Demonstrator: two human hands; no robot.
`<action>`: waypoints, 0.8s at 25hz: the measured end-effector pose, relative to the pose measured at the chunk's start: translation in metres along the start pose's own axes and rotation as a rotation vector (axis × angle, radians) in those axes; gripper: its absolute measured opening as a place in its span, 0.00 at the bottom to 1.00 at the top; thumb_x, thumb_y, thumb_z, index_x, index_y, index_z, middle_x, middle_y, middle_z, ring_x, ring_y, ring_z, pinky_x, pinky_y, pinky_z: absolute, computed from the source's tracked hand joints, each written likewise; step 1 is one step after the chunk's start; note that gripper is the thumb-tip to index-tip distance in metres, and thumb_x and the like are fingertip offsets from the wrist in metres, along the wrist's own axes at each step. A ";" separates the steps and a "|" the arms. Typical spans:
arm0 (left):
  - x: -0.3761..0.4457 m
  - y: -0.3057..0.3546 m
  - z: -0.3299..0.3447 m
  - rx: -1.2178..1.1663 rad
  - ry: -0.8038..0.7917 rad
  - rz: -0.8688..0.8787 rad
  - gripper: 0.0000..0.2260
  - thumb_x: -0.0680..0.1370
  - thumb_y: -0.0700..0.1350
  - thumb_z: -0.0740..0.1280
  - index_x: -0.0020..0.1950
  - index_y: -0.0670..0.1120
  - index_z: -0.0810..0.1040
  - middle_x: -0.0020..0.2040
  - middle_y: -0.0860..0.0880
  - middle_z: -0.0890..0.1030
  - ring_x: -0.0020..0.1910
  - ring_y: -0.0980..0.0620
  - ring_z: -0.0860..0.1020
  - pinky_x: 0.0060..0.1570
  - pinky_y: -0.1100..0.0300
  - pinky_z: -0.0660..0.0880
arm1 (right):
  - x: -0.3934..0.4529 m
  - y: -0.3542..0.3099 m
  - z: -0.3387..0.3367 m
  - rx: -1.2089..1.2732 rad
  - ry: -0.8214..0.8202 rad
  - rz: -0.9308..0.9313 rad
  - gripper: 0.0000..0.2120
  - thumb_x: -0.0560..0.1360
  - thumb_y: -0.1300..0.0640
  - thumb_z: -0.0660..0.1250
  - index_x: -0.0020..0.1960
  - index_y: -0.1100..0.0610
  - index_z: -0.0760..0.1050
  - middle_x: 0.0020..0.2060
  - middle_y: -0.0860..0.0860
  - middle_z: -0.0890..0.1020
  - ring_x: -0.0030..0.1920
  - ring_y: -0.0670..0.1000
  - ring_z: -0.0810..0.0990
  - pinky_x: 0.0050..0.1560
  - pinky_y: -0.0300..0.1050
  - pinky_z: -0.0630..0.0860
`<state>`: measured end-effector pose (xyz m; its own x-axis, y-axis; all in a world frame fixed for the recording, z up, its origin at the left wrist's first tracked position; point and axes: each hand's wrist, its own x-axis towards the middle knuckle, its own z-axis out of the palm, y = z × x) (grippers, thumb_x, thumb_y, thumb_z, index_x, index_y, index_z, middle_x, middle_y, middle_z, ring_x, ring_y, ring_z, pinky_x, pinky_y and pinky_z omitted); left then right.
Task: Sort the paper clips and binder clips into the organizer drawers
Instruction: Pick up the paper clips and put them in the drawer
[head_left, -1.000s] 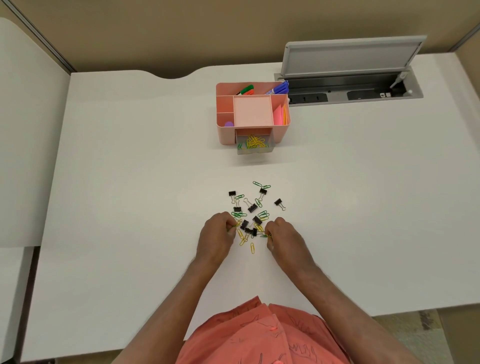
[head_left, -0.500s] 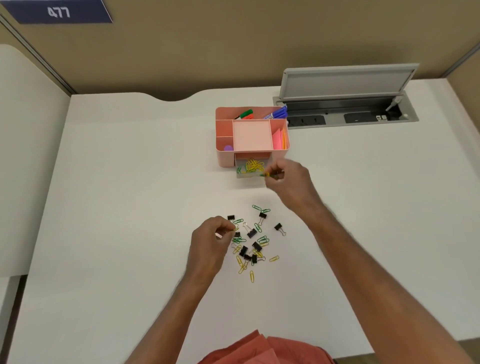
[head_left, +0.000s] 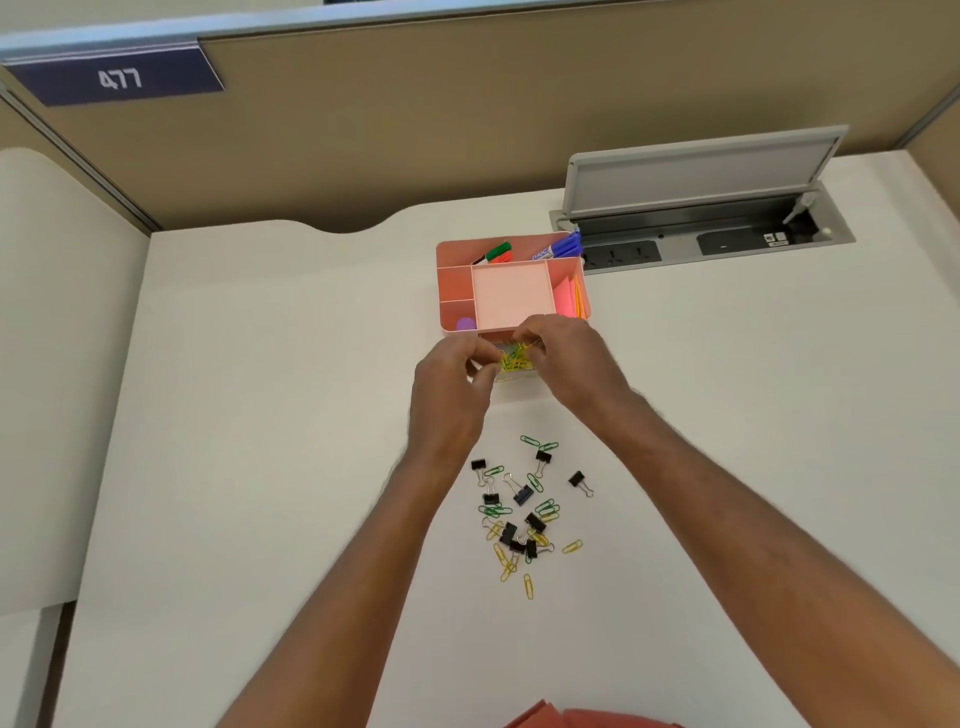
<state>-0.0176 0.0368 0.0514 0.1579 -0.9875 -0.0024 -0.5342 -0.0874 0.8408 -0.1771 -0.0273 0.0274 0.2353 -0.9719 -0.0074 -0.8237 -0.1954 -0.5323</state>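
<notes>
Drawer: small clear plastic drawer pulled out of the front of the pink plastic desk organizer, directly under both hands; yellow and green wire paper clips heaped inside.
Left hand: left hand at the drawer's left edge, fingers curled inward over the clips; whether they pinch a clip cannot be told, view blurred.
Right hand: right hand at the drawer's right edge, fingertips bent down over the heap, nearly meeting the left; whether it holds anything cannot be told.
Loose pile: scatter of green and yellow paper clips mixed with small black binder clips on the white desk top, well back from the hands, between the two forearms.
Outliers: one black binder clip lies apart at the pile's right; one yellow clip nearest the person.
Organizer top: just beyond the fingertips, an open square tray; a purple round object in the left compartment; pink and orange sticky notes upright on the right; green and orange marker and blue marker at the far side.
Beyond: grey desk power box with raised lid, past the right hand.
Partition: tan wall panel with dark plate reading 477.
Near edge: coral red garment.
</notes>
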 end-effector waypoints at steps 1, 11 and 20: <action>0.011 -0.001 0.005 0.038 -0.011 0.025 0.07 0.76 0.35 0.71 0.47 0.47 0.83 0.45 0.52 0.83 0.41 0.57 0.78 0.44 0.65 0.75 | -0.006 0.002 -0.003 0.085 0.055 0.029 0.09 0.78 0.63 0.66 0.54 0.54 0.83 0.48 0.49 0.86 0.48 0.50 0.82 0.49 0.49 0.80; 0.048 -0.014 0.040 0.412 -0.117 0.297 0.10 0.79 0.36 0.67 0.55 0.43 0.86 0.50 0.45 0.86 0.51 0.44 0.81 0.53 0.48 0.77 | -0.129 0.029 0.005 0.366 0.120 0.275 0.09 0.78 0.63 0.68 0.52 0.51 0.81 0.46 0.41 0.82 0.46 0.40 0.81 0.47 0.34 0.79; -0.091 -0.067 0.022 0.198 -0.078 0.029 0.08 0.79 0.44 0.70 0.58 0.52 0.80 0.53 0.57 0.79 0.51 0.55 0.75 0.54 0.56 0.77 | -0.203 0.046 0.047 0.064 -0.327 0.116 0.26 0.76 0.59 0.68 0.71 0.44 0.69 0.68 0.39 0.69 0.67 0.43 0.68 0.57 0.43 0.77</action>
<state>-0.0140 0.1299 -0.0169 0.0800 -0.9964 -0.0281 -0.6917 -0.0758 0.7182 -0.2380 0.1674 -0.0354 0.3032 -0.8916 -0.3363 -0.8232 -0.0673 -0.5638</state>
